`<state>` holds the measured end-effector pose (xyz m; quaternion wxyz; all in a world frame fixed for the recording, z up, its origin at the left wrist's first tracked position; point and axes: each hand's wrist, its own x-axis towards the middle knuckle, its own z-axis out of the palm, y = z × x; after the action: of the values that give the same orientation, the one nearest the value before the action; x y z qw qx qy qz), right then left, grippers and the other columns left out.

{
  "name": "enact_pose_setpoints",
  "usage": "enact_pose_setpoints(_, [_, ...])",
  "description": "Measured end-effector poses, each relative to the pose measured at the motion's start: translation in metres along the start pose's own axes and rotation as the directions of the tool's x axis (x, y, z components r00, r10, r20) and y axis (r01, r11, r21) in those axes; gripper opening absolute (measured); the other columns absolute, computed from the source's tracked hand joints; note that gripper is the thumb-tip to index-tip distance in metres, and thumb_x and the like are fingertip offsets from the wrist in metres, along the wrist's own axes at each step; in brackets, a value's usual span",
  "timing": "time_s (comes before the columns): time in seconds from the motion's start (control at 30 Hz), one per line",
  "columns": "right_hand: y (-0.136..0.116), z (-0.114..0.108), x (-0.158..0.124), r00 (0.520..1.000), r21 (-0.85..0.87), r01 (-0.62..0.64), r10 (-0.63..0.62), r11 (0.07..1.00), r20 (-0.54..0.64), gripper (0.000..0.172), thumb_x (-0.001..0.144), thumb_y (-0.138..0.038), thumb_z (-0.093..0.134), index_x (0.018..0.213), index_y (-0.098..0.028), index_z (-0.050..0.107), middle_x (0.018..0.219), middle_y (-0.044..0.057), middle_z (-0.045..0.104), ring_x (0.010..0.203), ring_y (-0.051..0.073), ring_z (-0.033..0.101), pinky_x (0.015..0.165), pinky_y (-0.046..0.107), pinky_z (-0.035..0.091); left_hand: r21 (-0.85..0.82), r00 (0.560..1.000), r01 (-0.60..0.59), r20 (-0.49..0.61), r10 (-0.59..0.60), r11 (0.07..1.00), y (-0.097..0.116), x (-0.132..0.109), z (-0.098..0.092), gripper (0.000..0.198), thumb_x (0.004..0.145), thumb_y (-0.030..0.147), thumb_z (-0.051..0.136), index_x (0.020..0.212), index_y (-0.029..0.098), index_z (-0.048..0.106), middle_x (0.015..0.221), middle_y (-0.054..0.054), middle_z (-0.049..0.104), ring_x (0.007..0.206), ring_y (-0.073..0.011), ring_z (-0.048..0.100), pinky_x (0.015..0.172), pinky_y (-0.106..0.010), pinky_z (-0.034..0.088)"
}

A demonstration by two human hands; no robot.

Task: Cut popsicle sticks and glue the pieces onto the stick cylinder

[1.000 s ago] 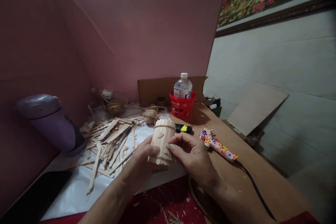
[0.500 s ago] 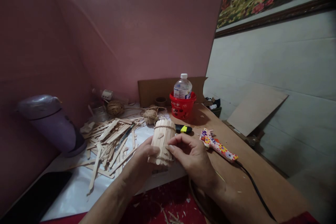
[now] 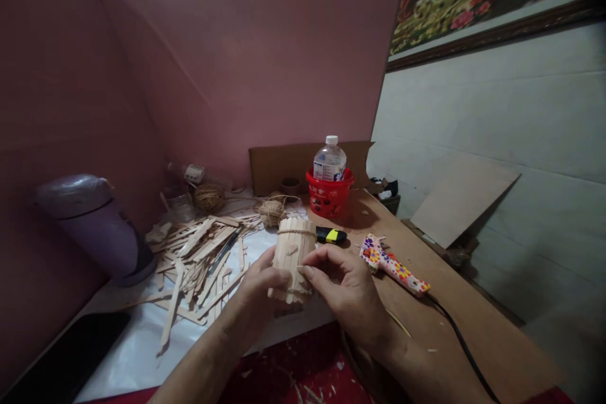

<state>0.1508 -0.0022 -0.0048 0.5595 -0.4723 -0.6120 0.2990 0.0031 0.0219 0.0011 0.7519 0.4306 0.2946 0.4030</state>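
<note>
The left hand (image 3: 262,283) was clamped around the left side of the stick cylinder (image 3: 283,257) (a strand of twine (image 3: 296,232) circled it near the top), which leaned slightly above the white sheet (image 3: 137,353). At its front, the right hand (image 3: 353,287) had thumb and forefinger pinched together, though whether on a sliver could not be told. Loose sticks (image 3: 211,243) lay to the left, the flowered glue gun (image 3: 396,271) to the right.
</note>
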Motion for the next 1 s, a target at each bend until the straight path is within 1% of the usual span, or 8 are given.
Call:
enact_pose_setpoints(0.17, [0.0018, -0.0001, -0.0014, 1.0, -0.004, -0.006, 0.006, 1.0, 0.021, 0.007, 0.079, -0.019, 0.058, 0.077, -0.017, 0.064, 0.069, 0.0, 0.059, 0.063, 0.013, 0.053, 0.056, 0.024, 0.041, 0.019, 1.0, -0.03, -0.001, 0.03, 0.999, -0.0016, 0.0029, -0.0012, 0.04, 0.07, 0.013, 0.052, 0.109, 0.016, 0.055, 0.082, -0.006, 0.061, 0.063, -0.0159, 0.056, 0.058, -0.03, 0.046])
enact_pose_setpoints(0.3, [0.0022, 0.0002, -0.0014, 0.999, 0.002, -0.016, 0.016, 1.0, 0.033, 0.007, 0.08, -0.019, 0.057, 0.077, -0.017, 0.063, 0.071, 0.001, 0.058, 0.065, 0.013, 0.053, 0.057, 0.024, 0.041, 0.021, 0.999, -0.039, -0.011, 0.039, 0.999, -0.0016, 0.0024, -0.0003, 0.04, 0.069, 0.014, 0.053, 0.109, 0.015, 0.055, 0.083, -0.007, 0.062, 0.066, -0.0177, 0.057, 0.06, -0.03, 0.046])
enact_pose_setpoints(0.53, [0.0035, -0.0004, -0.0008, 0.999, 0.082, -0.019, 0.015, 0.996, 0.045, 0.005, 0.079, -0.018, 0.057, 0.078, -0.017, 0.061, 0.069, -0.001, 0.057, 0.062, 0.012, 0.051, 0.057, 0.024, 0.041, 0.009, 1.0, -0.02, -0.003, 0.02, 1.0, 0.0001, 0.0016, -0.0004, 0.041, 0.07, 0.014, 0.053, 0.111, 0.015, 0.055, 0.083, -0.008, 0.062, 0.066, -0.0177, 0.057, 0.057, -0.029, 0.045])
enact_pose_setpoints(0.63, [0.0046, -0.0007, -0.0008, 0.999, 0.047, 0.001, -0.003, 0.999, 0.043, 0.007, 0.079, -0.017, 0.057, 0.076, -0.017, 0.063, 0.069, 0.0, 0.058, 0.063, 0.012, 0.052, 0.057, 0.023, 0.041, 0.023, 1.0, -0.024, -0.006, 0.024, 0.999, -0.001, 0.0017, -0.0017, 0.041, 0.07, 0.014, 0.053, 0.111, 0.014, 0.054, 0.082, -0.008, 0.061, 0.066, -0.0177, 0.057, 0.059, -0.03, 0.046])
enact_pose_setpoints(0.77, [0.0051, -0.0012, -0.001, 0.999, -0.01, 0.03, -0.029, 1.0, 0.037, 0.009, 0.079, -0.016, 0.056, 0.076, -0.017, 0.064, 0.07, 0.0, 0.058, 0.064, 0.013, 0.053, 0.057, 0.024, 0.041, 0.035, 0.999, -0.034, -0.019, 0.034, 0.999, -0.0035, 0.0017, -0.0026, 0.043, 0.072, 0.014, 0.052, 0.114, 0.015, 0.052, 0.086, -0.008, 0.061, 0.069, -0.0184, 0.057, 0.061, -0.032, 0.048])
enact_pose_setpoints(0.9, [0.0051, -0.0016, -0.0015, 0.997, -0.058, 0.066, -0.064, 0.996, 0.039, 0.01, 0.079, -0.015, 0.055, 0.076, -0.018, 0.064, 0.07, 0.0, 0.059, 0.066, 0.014, 0.054, 0.059, 0.026, 0.042, 0.038, 0.997, -0.079, -0.005, 0.08, 0.996, -0.0054, 0.0025, -0.0022, 0.042, 0.073, 0.016, 0.054, 0.115, 0.015, 0.052, 0.088, -0.009, 0.063, 0.068, -0.0171, 0.057, 0.057, -0.028, 0.046])
enact_pose_setpoints(1.0, [0.0046, -0.0012, -0.0016, 0.994, -0.085, 0.1, -0.096, 0.991, 0.045, 0.012, 0.078, -0.013, 0.055, 0.075, -0.018, 0.065, 0.07, 0.0, 0.061, 0.067, 0.014, 0.055, 0.06, 0.026, 0.042, 0.063, 0.996, -0.087, -0.027, 0.089, 0.994, -0.008, 0.0055, -0.0025, 0.041, 0.074, 0.021, 0.058, 0.114, 0.015, 0.053, 0.093, -0.01, 0.063, 0.07, -0.0172, 0.058, 0.059, -0.028, 0.046])
